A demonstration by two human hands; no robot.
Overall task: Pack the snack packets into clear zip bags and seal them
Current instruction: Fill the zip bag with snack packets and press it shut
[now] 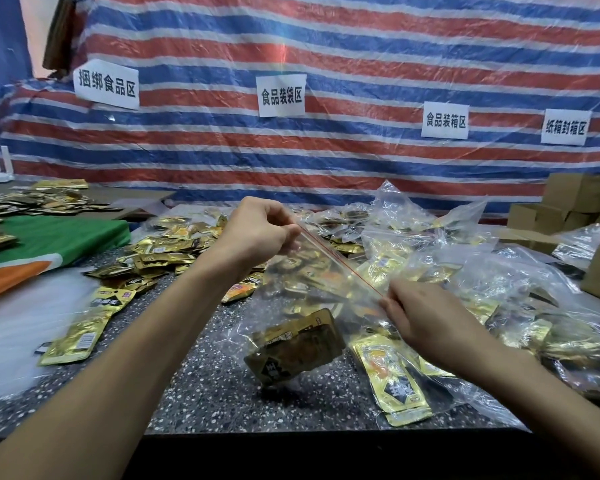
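Above the speckled bench (194, 382), the left hand (257, 233) at 10 o'clock and right hand (426, 317) at 4 pinch the bag (284, 299) by its zip (340, 263), fingers (278, 216) curled, the packets (295, 348) inside blurred.

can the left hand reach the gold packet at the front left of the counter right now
Probably not yet: the left hand is pinching a corner of the zip bag. Nothing lies between it and the gold packet, so once freed the way looks open.
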